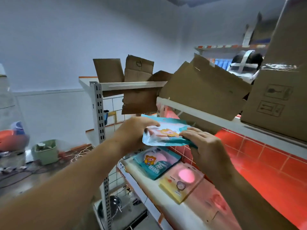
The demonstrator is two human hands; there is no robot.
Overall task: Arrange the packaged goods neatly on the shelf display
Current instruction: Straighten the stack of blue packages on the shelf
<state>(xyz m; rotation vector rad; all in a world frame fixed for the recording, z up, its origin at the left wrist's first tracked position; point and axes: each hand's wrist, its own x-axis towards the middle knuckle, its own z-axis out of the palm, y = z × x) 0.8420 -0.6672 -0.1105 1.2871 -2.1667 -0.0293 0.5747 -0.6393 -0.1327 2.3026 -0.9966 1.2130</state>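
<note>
A flat teal and white packet [166,132] with a cartoon figure is held in the air above the white shelf [179,211]. My left hand [132,131] grips its left edge, thumb on top. My right hand [204,146] holds its right edge, fingers over the top. On the shelf below lie a teal packet [156,161], a yellow packet [181,181] with a pink round item, and a pink packet [209,201] further right. The shelf's back panel [265,163] is red grid.
Above, an upper shelf [207,115] carries cardboard boxes [279,90] and a loose flap [206,90] hanging close over the held packet. A perforated upright [99,113] stands to the left. On the floor at left are a green bin [46,151] and cables.
</note>
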